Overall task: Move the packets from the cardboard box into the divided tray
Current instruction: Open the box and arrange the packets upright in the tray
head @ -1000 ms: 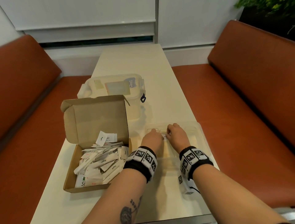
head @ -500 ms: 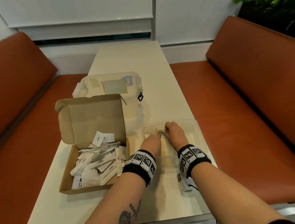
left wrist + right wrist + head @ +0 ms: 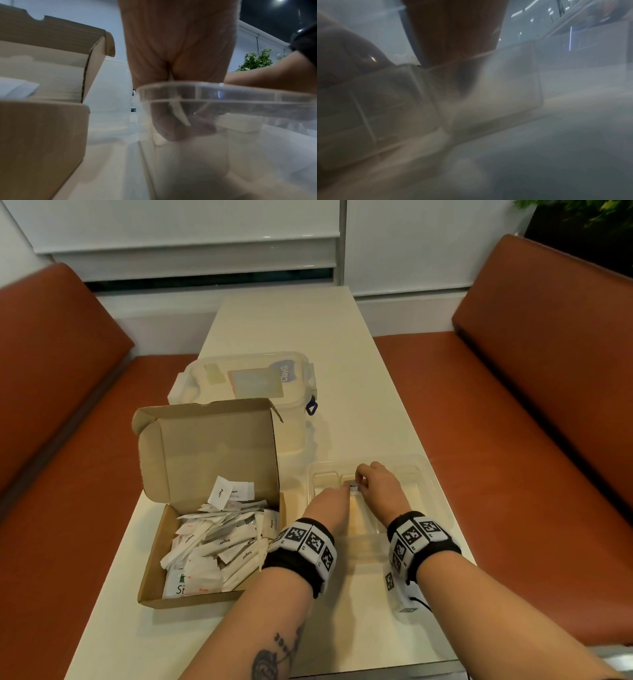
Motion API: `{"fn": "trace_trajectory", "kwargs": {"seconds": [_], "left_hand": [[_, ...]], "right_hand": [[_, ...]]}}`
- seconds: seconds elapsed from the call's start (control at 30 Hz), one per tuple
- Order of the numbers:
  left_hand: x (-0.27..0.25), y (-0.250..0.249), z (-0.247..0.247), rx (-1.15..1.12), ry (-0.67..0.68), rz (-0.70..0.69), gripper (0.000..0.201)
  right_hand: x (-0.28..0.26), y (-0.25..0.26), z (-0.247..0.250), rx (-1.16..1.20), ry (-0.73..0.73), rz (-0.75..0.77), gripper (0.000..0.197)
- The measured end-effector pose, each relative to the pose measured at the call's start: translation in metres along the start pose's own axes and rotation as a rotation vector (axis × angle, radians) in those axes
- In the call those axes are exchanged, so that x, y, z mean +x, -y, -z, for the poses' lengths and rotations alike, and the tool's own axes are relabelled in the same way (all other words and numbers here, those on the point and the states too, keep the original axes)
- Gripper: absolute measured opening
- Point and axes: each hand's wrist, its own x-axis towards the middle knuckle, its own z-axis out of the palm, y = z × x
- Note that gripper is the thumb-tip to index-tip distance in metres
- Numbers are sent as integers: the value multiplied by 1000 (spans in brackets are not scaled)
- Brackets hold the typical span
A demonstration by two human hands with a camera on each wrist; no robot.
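Observation:
An open cardboard box (image 3: 205, 446) at the left holds a heap of white packets (image 3: 219, 546) marked Sugar and Pepper. To its right lies the clear divided tray (image 3: 428, 474). Both hands are inside a middle compartment. My right hand (image 3: 363, 479) pinches a small white pepper packet (image 3: 354, 486) from above with curled fingers. My left hand (image 3: 342, 491) meets the packet's left end. In the left wrist view its curled fingers (image 3: 171, 128) show through the tray rim (image 3: 223, 86) beside the packet (image 3: 240, 121). The right wrist view is blurred, showing only the tray wall (image 3: 513, 81).
A lidded clear plastic container (image 3: 246, 378) stands behind the box. The narrow cream table (image 3: 284, 320) runs away from me between two brown benches (image 3: 513, 422). The tray sits close to the table's right edge.
Both hands stay in the tray at the packet, fingertips drawn slightly closer together. The box and the container have not moved; only the head view has shifted.

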Motion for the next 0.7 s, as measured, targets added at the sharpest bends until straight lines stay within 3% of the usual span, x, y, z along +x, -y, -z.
{"fn": "trace_trajectory", "kwargs": {"seconds": [0.2, 0.3, 0.4, 0.57, 0.7], "left_hand": [[-1, 8, 9, -504, -203, 107, 59], [-3, 12, 18, -870, -317, 133, 33], [-6, 12, 24, -1102, -357, 106, 14], [-8, 16, 27, -1266, -336, 42, 9], [-8, 16, 25, -1313, -330, 69, 6]], "right_hand": [[1, 6, 10, 62, -87, -24, 10], [5, 16, 22, 301, -119, -68, 14], [7, 27, 32, 565, -34, -100, 17], [8, 30, 40, 717, 74, -116, 13], [6, 25, 40, 783, 20, -169, 6]]}}
